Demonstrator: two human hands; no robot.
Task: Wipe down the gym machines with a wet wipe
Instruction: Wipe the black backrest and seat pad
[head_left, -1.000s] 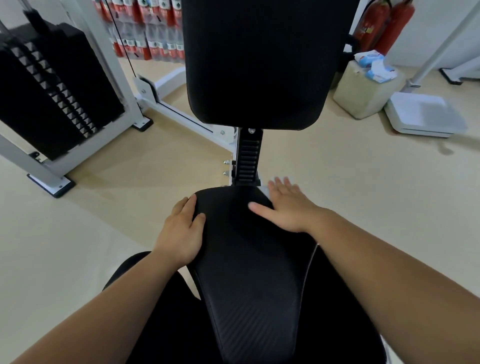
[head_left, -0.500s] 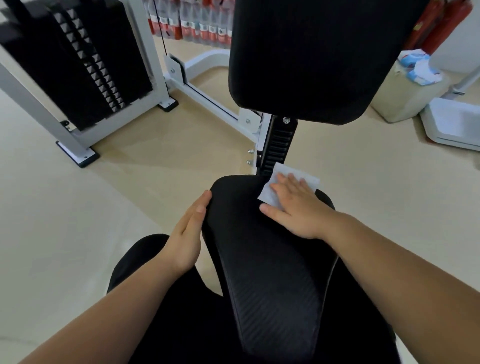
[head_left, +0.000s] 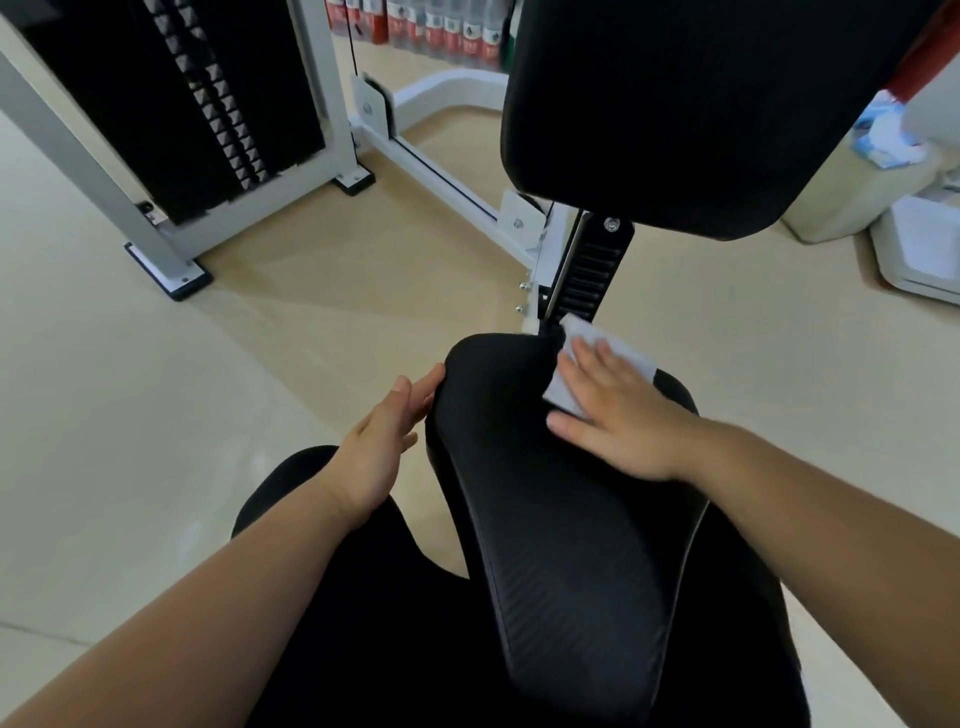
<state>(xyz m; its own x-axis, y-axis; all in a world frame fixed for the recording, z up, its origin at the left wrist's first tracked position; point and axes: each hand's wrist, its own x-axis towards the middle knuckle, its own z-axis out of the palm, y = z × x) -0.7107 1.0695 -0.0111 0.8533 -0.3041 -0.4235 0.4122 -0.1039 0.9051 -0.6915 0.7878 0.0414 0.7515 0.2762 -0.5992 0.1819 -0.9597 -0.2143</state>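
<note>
Wet wipe (head_left: 602, 358) pressed flat on seat (head_left: 571, 519) under right hand (head_left: 618, 415), fingers spread; left hand (head_left: 379, 447) open against seat edge.

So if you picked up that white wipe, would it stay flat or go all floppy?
Probably floppy and light: the wet wipe looks thin and lies flat on the seat under the right hand. Being damp, it may cling to the ribbed surface rather than slip off.
</note>
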